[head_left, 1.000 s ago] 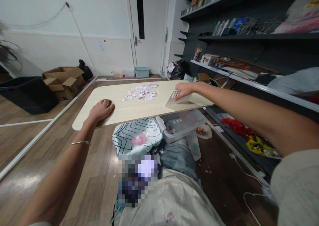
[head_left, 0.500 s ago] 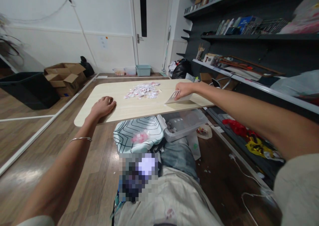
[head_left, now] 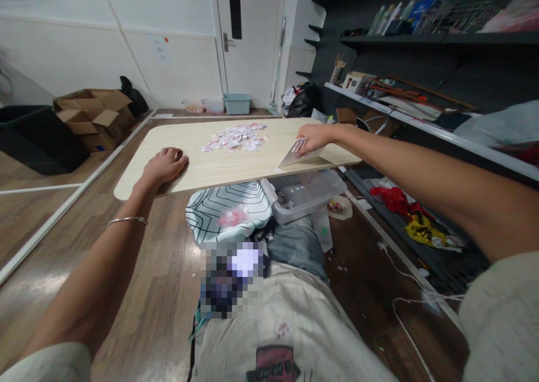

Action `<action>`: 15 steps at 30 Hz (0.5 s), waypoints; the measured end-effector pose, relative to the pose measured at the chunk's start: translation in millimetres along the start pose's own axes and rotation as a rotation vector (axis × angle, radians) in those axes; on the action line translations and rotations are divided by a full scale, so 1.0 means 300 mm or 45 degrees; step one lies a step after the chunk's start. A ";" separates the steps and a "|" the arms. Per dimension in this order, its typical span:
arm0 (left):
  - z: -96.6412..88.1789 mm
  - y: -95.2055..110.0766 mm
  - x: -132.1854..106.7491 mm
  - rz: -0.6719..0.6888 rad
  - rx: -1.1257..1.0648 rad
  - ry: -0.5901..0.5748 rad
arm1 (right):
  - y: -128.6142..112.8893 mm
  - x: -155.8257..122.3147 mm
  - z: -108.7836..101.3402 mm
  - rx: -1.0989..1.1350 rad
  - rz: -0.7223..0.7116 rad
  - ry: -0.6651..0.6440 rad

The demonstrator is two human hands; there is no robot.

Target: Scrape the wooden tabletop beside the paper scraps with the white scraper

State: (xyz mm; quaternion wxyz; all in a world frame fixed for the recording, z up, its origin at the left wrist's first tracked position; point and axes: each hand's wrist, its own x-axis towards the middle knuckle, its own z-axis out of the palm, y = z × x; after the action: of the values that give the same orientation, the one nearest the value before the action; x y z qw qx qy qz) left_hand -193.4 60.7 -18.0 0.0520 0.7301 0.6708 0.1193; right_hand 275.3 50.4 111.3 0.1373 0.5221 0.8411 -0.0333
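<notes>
A pale wood-grain tabletop (head_left: 202,171) stretches across in front of me. Near its left end my left hand (head_left: 165,166) lies on the surface, fingers loosely bent, holding nothing. At the right part, my right hand (head_left: 312,137) grips a thin white flat board (head_left: 290,156), with its fingers at a slot near the top edge. The board stands tilted, its lower edge on or very close to the tabletop near the front edge. Between my hands, toward the far side, spreads a heap of small white paper-like pieces (head_left: 236,139), some pinkish.
Below the table are a clear plastic bin (head_left: 295,208) with a few pale pieces and a white black-lined cloth-like container (head_left: 202,222) holding pink material. A black bin (head_left: 42,140) and cardboard boxes (head_left: 95,118) stand left. Dark shelves (head_left: 404,42) line the right.
My view has tipped downward, so the scene sits higher in the picture. My hands and the white board keep nearly the same places on the table; the heap looks unchanged.
</notes>
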 end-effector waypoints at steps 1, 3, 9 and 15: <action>-0.002 0.001 -0.001 -0.003 -0.004 -0.001 | 0.000 0.005 0.001 0.003 -0.005 0.000; -0.007 0.004 -0.004 -0.017 -0.013 0.002 | 0.000 0.015 0.002 0.001 -0.008 -0.002; -0.019 0.019 -0.016 -0.024 -0.038 0.001 | 0.011 0.044 -0.003 0.038 0.058 0.001; -0.026 0.027 -0.024 -0.029 -0.051 -0.001 | 0.019 0.084 -0.012 0.113 0.149 0.005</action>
State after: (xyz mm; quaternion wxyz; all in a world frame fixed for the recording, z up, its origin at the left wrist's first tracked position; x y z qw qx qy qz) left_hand -187.9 52.2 -9.4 0.0683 0.7214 0.6764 0.1318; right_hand 269.0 75.5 108.7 0.1142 0.5761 0.8070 -0.0613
